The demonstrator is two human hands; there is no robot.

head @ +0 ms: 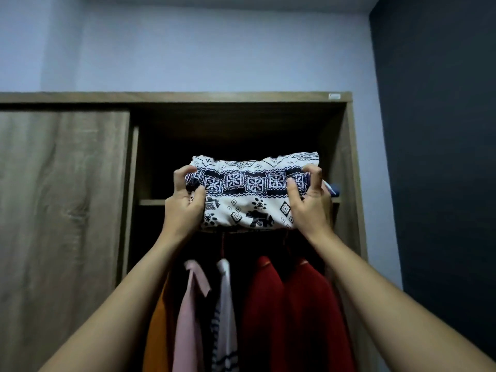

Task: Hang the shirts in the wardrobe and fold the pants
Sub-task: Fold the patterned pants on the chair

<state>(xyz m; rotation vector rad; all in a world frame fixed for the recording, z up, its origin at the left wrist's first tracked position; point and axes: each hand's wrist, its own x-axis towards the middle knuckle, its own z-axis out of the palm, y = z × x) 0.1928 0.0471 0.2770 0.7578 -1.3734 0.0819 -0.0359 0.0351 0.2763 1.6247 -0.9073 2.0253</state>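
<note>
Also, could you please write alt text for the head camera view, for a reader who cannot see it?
The left hand and right hand grip folded black-and-white patterned pants raised before the upper shelf of an open wooden wardrobe. Red, pink, white and orange garments hang below.

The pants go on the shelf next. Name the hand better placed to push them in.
Left, probably. Left hand and right hand both grip the pants, but a blue item sits on the shelf beside the right one; the left side looks free.
</note>
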